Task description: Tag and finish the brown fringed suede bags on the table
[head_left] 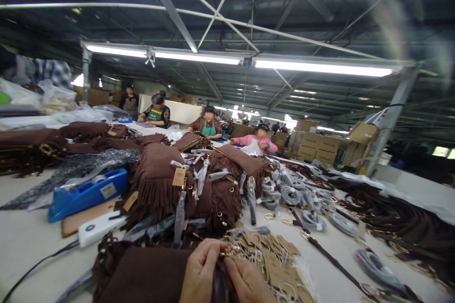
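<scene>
At the bottom centre my left hand [202, 270] is closed, its thumb and finger pinched on small gold metal hardware [231, 250]. My right hand [247, 279] is beside it, fingers closed on the same hardware from the right. A dark wrapped strap [220, 284] hangs down between the two hands. Left of them lies a brown fringed bag [149, 272], flat on the white table [21, 246]. Brown paper tags [277, 270] with white strings are heaped just right of my hands. The exact part under the fingertips is hidden.
Beyond my hands stands a pile of brown fringed bags [159, 175]. A blue tape dispenser [88, 191] and a white device [101, 229] with a cable lie left. Coiled wrapped straps [291, 194] and dark straps [398, 218] cover the right. Several people sit or stand across the table.
</scene>
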The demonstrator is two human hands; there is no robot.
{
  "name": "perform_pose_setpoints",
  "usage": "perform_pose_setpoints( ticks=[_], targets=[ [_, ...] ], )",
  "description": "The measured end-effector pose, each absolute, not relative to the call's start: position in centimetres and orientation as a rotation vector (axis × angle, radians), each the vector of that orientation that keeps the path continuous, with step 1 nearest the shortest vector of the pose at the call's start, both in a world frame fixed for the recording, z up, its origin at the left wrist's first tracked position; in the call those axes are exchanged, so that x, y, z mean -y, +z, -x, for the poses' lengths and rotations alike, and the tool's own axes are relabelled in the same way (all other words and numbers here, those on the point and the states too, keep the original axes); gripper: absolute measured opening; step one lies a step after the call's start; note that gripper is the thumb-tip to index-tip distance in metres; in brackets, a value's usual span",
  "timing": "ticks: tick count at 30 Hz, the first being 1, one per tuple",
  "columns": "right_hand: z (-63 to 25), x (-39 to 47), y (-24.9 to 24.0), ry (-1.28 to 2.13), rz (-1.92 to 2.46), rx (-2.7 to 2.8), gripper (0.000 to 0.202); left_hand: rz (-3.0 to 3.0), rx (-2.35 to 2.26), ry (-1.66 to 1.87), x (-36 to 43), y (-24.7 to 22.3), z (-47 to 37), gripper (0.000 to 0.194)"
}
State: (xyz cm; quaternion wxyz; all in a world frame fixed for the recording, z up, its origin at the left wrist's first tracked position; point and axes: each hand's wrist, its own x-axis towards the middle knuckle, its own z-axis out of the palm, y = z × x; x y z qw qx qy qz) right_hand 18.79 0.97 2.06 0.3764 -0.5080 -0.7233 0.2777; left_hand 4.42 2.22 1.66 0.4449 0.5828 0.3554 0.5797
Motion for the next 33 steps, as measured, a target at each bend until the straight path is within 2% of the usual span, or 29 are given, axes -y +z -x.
perform_pose_setpoints(
  ticks=[4, 9, 11, 16, 21, 24, 27, 31, 33],
  targets=[
    [-18.6, -0.4, 2.9, 0.73, 1.28, 1.616, 0.053, -1.515, -1.004, 1.5, -2.3, 3.5, -3.6, 0.028],
    [-17.9, 0.5, 5.6, 1.183, 1.097, 1.052, 0.047, -1.842, -1.127, 1.462, -2.3, 6.2, -2.4, 0.029],
    [-17.6, 0.8, 6.5, 1.07, 1.082, 1.063, 0.044, -1.954, -1.133, 1.429, -2.2, 7.4, -2.3, 0.025],
    [-17.3, 1.2, 7.7, 0.615, 1.111, 1.631, 0.021, -2.178, -1.004, 1.377, -1.2, 10.0, -2.7, 0.025],
    [-17.4, 1.4, 8.1, 0.487, 1.147, 1.709, 0.026, -2.228, -0.894, 1.396, -0.4, 11.4, -2.8, 0.025],
    [-17.7, 2.0, 8.5, 0.445, 1.166, 1.724, 0.025, -2.19, -0.884, 1.399, 0.8, 11.8, -2.0, 0.016],
    [-18.9, 3.1, 9.6, 0.348, 1.244, 1.711, 0.022, -2.262, -0.941, 1.163, 2.6, 11.0, 0.5, 0.004],
    [-21.5, 5.0, 11.8, 0.117, 1.214, 1.776, 0.022, -2.461, -1.048, 0.682, 4.8, 7.2, 5.2, 0.026],
    [-22.6, 5.8, 12.6, 0.018, 1.151, 1.83, 0.02, -2.54, -1.135, 0.507, 5.1, 5.3, 6.9, 0.02]
  ],
)
